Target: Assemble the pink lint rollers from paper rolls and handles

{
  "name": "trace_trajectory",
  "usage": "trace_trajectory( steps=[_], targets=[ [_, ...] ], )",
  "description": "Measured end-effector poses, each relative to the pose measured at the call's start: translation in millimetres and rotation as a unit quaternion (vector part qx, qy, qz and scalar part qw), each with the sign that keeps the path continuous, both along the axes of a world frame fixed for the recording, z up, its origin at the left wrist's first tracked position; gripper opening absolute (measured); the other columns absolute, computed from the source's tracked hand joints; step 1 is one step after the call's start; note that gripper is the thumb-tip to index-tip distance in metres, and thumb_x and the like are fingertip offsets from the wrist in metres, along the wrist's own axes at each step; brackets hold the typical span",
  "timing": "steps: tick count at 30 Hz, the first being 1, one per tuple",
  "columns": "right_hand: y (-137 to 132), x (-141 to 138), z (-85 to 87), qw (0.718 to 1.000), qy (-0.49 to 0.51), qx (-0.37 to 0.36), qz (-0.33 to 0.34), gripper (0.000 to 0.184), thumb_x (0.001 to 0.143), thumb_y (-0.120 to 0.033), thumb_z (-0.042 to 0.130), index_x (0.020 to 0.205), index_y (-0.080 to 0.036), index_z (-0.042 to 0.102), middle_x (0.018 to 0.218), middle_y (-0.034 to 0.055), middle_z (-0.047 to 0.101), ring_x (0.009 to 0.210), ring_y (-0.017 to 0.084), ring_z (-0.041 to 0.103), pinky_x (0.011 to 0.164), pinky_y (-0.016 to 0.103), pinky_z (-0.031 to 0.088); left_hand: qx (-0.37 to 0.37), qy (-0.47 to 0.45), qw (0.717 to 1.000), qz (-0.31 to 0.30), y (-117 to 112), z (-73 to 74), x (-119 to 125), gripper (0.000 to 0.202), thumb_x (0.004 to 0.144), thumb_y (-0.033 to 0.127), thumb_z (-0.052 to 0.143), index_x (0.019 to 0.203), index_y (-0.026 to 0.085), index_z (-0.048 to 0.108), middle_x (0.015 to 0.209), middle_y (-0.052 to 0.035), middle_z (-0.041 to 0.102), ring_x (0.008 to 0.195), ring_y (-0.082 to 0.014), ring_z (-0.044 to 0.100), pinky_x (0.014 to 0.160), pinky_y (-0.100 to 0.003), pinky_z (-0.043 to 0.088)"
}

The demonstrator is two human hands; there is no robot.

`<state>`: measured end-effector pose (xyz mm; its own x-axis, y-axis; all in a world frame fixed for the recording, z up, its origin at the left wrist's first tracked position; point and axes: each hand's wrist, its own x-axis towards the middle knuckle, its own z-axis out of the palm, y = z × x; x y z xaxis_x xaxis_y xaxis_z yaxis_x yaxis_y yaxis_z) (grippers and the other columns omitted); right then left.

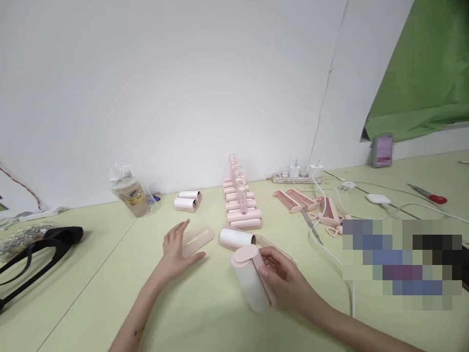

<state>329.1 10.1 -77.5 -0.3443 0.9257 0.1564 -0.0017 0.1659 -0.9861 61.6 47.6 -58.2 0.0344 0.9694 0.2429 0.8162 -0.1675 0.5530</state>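
Note:
My right hand (284,276) is closed round a pink lint roller (251,281) with a white paper roll, held tilted just above the pale green table (91,288). My left hand (176,249) lies with fingers stretched out on a translucent pink cover (198,239), which rests on the table. A loose white roll (237,238) lies between the two hands, just beyond the held roller.
A stack of pink rollers (244,210) stands behind the hands, two white rolls (187,200) to its left. Further pink rollers (311,205), a power strip (296,178), white cables and red-handled scissors (428,194) lie right. A plastic bag (130,193) and black strap (36,254) lie left.

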Motion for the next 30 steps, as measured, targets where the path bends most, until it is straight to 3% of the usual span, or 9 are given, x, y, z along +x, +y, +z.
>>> trace_trajectory(
  steps=[1,3,7,10,12,14,19,26,30],
  targets=[
    [2,4,4.4,1.0,-0.021,0.007,-0.014,0.03,0.082,-0.044,0.048,0.1,-0.02,0.051,0.098,0.0068,0.055,0.091,0.019,0.053,0.078,0.031,0.043,-0.047,-0.001,0.998,0.032,6,-1.6,-12,0.081,0.063,0.045,0.061,0.128,0.013,0.027,0.13,-0.0167,0.032,0.123,-0.0334,0.026,0.1,-0.048,0.023],
    [5,11,13.5,0.998,-0.051,0.019,-0.023,0.032,0.083,-0.044,0.046,0.104,-0.021,0.05,0.101,0.0069,0.055,0.091,0.019,0.054,0.074,0.029,0.045,-0.142,-0.029,0.989,0.032,7,-1.9,-32,0.072,0.066,0.045,0.057,0.124,0.012,0.031,0.118,-0.015,0.043,0.111,-0.0305,0.042,0.091,-0.043,0.036],
    [11,26,31.1,0.991,-0.064,0.109,-0.053,0.03,0.083,-0.04,0.048,0.108,-0.023,0.048,0.105,0.0062,0.055,0.095,0.018,0.054,0.075,0.026,0.047,-0.237,-0.054,0.968,-0.068,-22,10.1,-40,0.05,0.068,0.037,0.06,0.111,0.021,0.04,0.107,-0.0051,0.05,0.099,-0.0234,0.051,0.083,-0.033,0.042],
    [14,26,44.6,0.972,-0.119,0.2,-0.034,0.026,0.084,-0.035,0.049,0.107,-0.024,0.051,0.104,0.0049,0.056,0.096,0.016,0.053,0.08,0.026,0.045,-0.259,-0.085,0.949,-0.158,-47,12.0,-11,0.049,0.064,0.029,0.065,0.108,0.024,0.042,0.111,-0.0013,0.049,0.103,-0.0205,0.048,0.088,-0.03,0.039],
    [13,21,52.2,0.949,-0.177,0.26,-0.001,0.026,0.084,-0.035,0.048,0.107,-0.024,0.053,0.099,0.0047,0.058,0.093,0.016,0.054,0.08,0.027,0.044,-0.248,-0.122,0.938,-0.209,-56,3.2,17,0.048,0.065,0.026,0.064,0.108,0.024,0.042,0.11,-0.0016,0.049,0.101,-0.0197,0.048,0.087,-0.03,0.04],
    [11,14,56.6,0.919,-0.236,0.314,0.024,0.027,0.084,-0.035,0.048,0.106,-0.022,0.056,0.092,0.0053,0.06,0.087,0.017,0.054,0.078,0.029,0.043,-0.236,-0.162,0.932,-0.221,-57,-10.4,44,0.052,0.067,0.024,0.063,0.112,0.022,0.038,0.109,-0.0033,0.05,0.099,-0.0199,0.049,0.085,-0.032,0.041],
    [9,5,51.3,0.868,-0.356,0.339,0.077,0.027,0.085,-0.033,0.046,0.105,-0.021,0.059,0.089,0.0074,0.06,0.084,0.019,0.053,0.075,0.032,0.039,-0.209,-0.268,0.911,-0.233,-53,-33.0,73,0.062,0.068,0.018,0.064,0.118,0.022,0.026,0.113,-0.0056,0.047,0.104,-0.0201,0.046,0.088,-0.033,0.038],
    [7,1,28.2,0.854,-0.391,0.326,0.108,0.021,0.083,-0.032,0.05,0.099,-0.021,0.057,0.092,0.0069,0.055,0.082,0.019,0.049,0.068,0.029,0.036,-0.2,-0.282,0.9,-0.267,-53,-33.3,67,0.05,0.069,0.015,0.061,0.111,0.022,0.035,0.11,-0.0046,0.048,0.099,-0.02,0.048,0.083,-0.031,0.04],
    [1,0,22.2,0.836,-0.414,0.347,0.098,0.019,0.084,-0.031,0.048,0.098,-0.019,0.055,0.093,0.0076,0.053,0.09,0.021,0.046,0.072,0.032,0.035,-0.193,-0.279,0.9,-0.275,-53,-39.9,64,0.063,0.071,0.013,0.059,0.121,0.025,0.024,0.119,-0.0063,0.041,0.109,-0.0203,0.043,0.092,-0.034,0.035]
  ],
)
